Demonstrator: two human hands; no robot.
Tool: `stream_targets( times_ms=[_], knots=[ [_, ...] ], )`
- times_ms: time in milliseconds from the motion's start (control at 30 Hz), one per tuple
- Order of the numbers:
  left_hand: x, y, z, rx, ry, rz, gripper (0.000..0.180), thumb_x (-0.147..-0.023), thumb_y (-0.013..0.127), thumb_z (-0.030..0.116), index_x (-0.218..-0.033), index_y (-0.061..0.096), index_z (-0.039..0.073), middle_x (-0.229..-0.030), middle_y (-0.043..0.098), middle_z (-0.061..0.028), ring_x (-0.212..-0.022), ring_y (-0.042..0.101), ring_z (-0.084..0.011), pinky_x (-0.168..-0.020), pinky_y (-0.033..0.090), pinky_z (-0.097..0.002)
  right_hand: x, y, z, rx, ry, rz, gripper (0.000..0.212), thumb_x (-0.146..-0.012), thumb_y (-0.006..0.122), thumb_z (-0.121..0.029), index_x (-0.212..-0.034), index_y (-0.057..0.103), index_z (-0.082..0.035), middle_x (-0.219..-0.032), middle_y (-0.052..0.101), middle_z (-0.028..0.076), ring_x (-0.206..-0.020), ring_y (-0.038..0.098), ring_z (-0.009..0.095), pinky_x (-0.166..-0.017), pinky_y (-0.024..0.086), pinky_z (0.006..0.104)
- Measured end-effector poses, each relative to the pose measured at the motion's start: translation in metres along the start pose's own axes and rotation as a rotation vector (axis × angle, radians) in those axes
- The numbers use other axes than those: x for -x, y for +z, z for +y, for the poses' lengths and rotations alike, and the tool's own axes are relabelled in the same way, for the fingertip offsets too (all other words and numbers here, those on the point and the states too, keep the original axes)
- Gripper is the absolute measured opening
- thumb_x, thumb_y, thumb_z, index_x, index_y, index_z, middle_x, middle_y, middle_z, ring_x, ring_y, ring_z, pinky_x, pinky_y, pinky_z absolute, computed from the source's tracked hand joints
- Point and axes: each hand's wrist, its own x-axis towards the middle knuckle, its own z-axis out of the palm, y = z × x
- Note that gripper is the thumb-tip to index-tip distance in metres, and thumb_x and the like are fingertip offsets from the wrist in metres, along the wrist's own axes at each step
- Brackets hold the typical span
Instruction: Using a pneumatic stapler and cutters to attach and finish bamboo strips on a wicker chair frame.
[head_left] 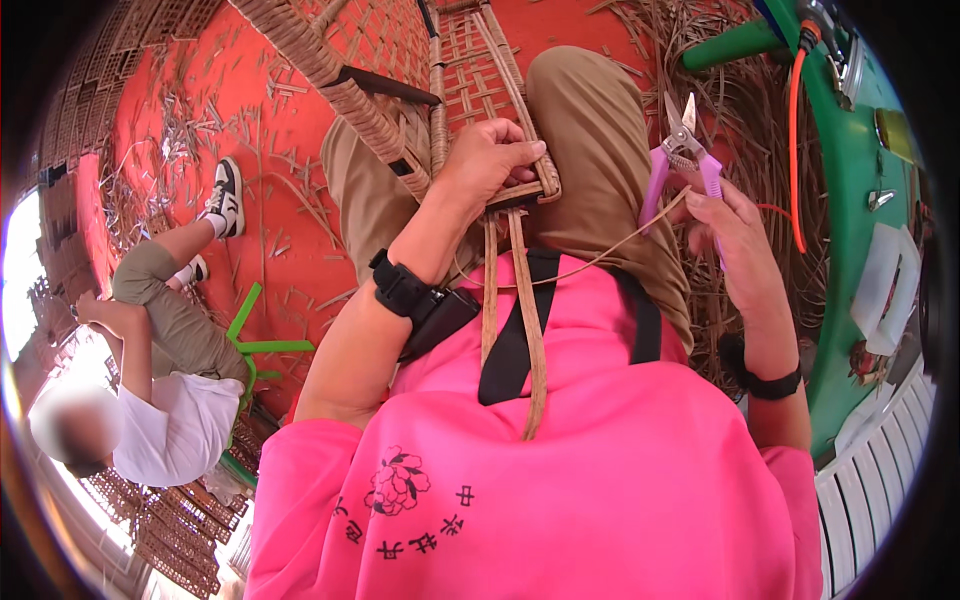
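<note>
My left hand (488,160) grips the near end of a narrow woven rattan frame (480,75) between my knees. Its thumb lies along the wrapped edge; the other fingertips are partly hidden inside. Two flat cane strips (524,310) hang from that end over my pink top. In my right hand (730,215) is a pair of pruning shears (686,152) with lilac handles, blades apart and pointing away from me. A thin cane strand (625,238) runs from my right fingers, loops across my lap and passes under my left wrist.
A cane-wrapped bar (300,50) of the piece slants at the upper left. Cane scraps litter the red floor (300,230), with a heap of strips (640,30) beyond. A green table (830,130) carries tools at right. Another person sits on a green stool (265,347) at left.
</note>
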Motion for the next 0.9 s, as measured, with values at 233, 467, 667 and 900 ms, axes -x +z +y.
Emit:
stream_targets(
  times_ms=[233,467,667,900],
  knots=[
    [0.002,0.001,0.002,-0.039,0.010,0.013,0.015,-0.093,0.074,0.024,-0.091,0.065,0.012,-0.080,0.069,0.0024,-0.066,0.064,-0.0057,-0.055,0.043,-0.0191,0.004,0.029,-0.003,-0.140,-0.109,-0.138,0.059,-0.093,0.061,-0.019,-0.147,0.047,0.000,-0.130,0.055,0.002,-0.122,0.049,0.014,-0.108,0.035,0.0289],
    [0.001,0.003,0.002,-0.062,0.039,0.001,0.017,-0.095,0.071,0.027,-0.095,0.067,0.011,-0.080,0.069,0.0024,-0.069,0.063,-0.0053,-0.056,0.043,-0.0200,-0.008,0.032,-0.012,0.074,0.068,-0.351,0.035,-0.099,0.057,-0.034,-0.106,0.066,-0.001,-0.087,0.056,-0.003,-0.081,0.047,0.010,-0.076,0.039,0.0271],
    [0.002,0.002,0.003,-0.034,0.039,0.000,0.016,-0.095,0.071,0.026,-0.095,0.068,0.010,-0.082,0.069,0.0012,-0.068,0.062,-0.0062,-0.057,0.043,-0.0208,-0.015,0.048,-0.027,0.404,0.227,-0.317,0.063,-0.099,0.044,-0.056,-0.092,0.062,0.004,-0.078,0.055,0.008,-0.073,0.046,0.017,-0.070,0.038,0.0332],
    [0.002,0.004,0.001,0.003,0.081,0.007,0.015,-0.095,0.070,0.024,-0.093,0.067,0.009,-0.080,0.067,0.0018,-0.068,0.062,-0.0065,-0.056,0.043,-0.0213,-0.024,0.055,-0.027,0.581,0.154,-0.350,0.075,-0.097,0.042,-0.065,-0.096,0.063,0.008,-0.081,0.059,0.014,-0.078,0.050,0.022,-0.075,0.042,0.0378]
  ],
)
